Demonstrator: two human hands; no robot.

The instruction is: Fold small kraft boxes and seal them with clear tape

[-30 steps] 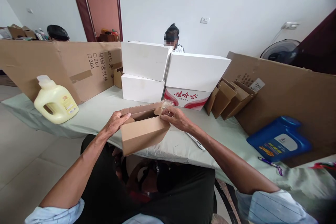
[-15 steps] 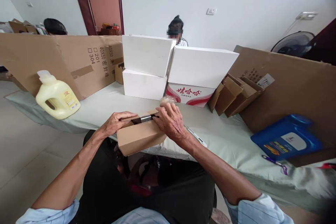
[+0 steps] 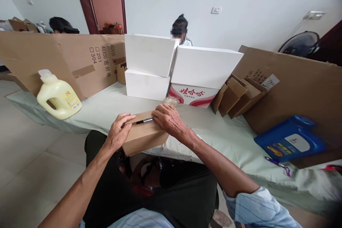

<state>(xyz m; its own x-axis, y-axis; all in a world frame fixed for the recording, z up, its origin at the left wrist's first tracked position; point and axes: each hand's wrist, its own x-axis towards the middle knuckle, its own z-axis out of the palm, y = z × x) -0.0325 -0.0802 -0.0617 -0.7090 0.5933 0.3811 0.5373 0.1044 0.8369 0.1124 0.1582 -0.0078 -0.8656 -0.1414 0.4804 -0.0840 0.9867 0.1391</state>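
Observation:
A small brown cardboard box (image 3: pixel 145 138) sits at the table's near edge, its top flaps almost together. Through the narrow slit between them a dark and silvery item (image 3: pixel 144 121) shows; its kind is hidden. My left hand (image 3: pixel 119 130) grips the box's left end, fingers lying over the flaps. At the right end, my right hand (image 3: pixel 168 118) holds the top down with bent fingers. Crumpled clear plastic (image 3: pixel 171 102) lies just beyond that hand. Beside my right forearm a slim pale tool (image 3: pixel 195 132) is mostly covered.
White boxes (image 3: pixel 149 55) are stacked ahead, above a red-and-white carton (image 3: pixel 193 95). Folded cardboard pieces (image 3: pixel 235 96) lean to the right. A yellow jug (image 3: pixel 57 96) stands left, a blue bottle (image 3: pixel 291 139) right, with a purple-handled item (image 3: pixel 278 164). Two people sit behind the boxes.
The box flaps have come down and the gap between them has narrowed. My left hand has moved right and lower around the box's end. A person's head behind the left cardboard has shifted right.

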